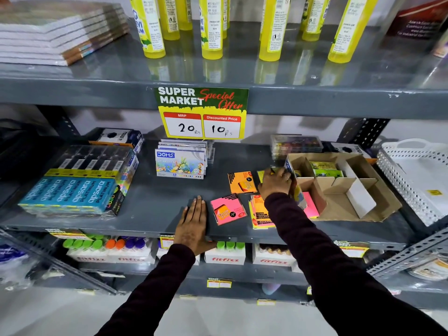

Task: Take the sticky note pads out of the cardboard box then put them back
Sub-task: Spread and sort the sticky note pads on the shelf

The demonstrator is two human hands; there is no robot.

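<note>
An open cardboard box (339, 202) with dividers lies at the right of the grey middle shelf (157, 195). One pink sticky note pad (310, 202) sits in its near-left compartment, and green and yellow pads (324, 169) fill a back one. On the shelf left of the box lie an orange pad (241, 183), a pink pad (228, 210) and a small stack of orange and yellow pads (259, 213). My right hand (275, 183) is at the box's left wall, with fingers curled on a yellow pad (260, 175). My left hand (194, 221) rests flat on the shelf's front edge, holding nothing.
DOMS colour boxes (180, 163) stand behind the pads, and Apsara pencil packs (70, 192) lie at the left. A white perforated tray (417, 180) sits right of the box. A price sign (202, 112) hangs from the upper shelf, which carries yellow bottles (212, 27).
</note>
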